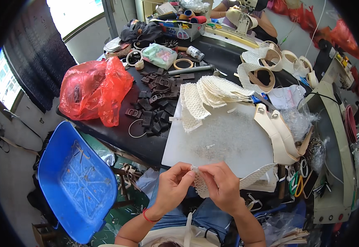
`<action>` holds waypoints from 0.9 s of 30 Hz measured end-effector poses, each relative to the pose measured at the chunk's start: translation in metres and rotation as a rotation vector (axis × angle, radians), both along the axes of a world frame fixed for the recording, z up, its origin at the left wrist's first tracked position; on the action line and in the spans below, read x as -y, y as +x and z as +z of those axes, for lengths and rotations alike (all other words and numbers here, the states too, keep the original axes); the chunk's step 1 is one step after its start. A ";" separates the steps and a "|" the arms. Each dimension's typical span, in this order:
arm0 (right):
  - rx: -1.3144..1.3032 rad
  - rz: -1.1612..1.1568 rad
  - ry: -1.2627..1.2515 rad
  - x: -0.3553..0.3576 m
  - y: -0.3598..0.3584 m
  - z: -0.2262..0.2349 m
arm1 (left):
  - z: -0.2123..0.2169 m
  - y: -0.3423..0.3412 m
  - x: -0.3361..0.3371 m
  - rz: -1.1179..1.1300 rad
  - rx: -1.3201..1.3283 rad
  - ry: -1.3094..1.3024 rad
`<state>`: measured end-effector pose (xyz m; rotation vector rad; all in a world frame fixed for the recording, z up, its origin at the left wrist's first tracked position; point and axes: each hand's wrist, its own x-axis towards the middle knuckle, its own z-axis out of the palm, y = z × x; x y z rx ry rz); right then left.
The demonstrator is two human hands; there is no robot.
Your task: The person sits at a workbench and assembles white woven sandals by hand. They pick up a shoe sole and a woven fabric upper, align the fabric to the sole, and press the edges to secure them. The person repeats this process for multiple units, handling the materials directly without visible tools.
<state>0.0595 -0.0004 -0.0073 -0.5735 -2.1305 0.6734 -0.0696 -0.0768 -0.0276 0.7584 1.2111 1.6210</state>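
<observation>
Both of my hands meet just below the near edge of a white cutting board (225, 140). My left hand (172, 185) and my right hand (220, 183) pinch the same small cream woven mesh piece (200, 185) between their fingertips. A red band circles my left wrist. Further up the board lies a fanned stack of similar cream mesh pieces (208, 96). To the right of the board rest cream straps with metal buckles (276, 131).
A black table (117, 127) carries dark buckle parts (157, 103), a red plastic bag (95, 88), tape rolls and clutter. A blue plastic tub (74, 181) stands on the floor at lower left. A sewing machine (332, 136) is at right; another person works at the far end.
</observation>
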 end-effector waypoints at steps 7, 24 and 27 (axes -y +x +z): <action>0.214 0.035 0.445 -0.008 0.006 0.022 | 0.011 -0.001 0.002 0.019 -0.418 0.037; 0.085 0.174 0.028 0.007 0.008 0.003 | 0.017 0.002 0.018 0.039 -0.618 -0.017; 0.044 0.211 -0.194 0.006 0.008 0.002 | 0.019 0.000 0.017 0.050 -0.582 0.016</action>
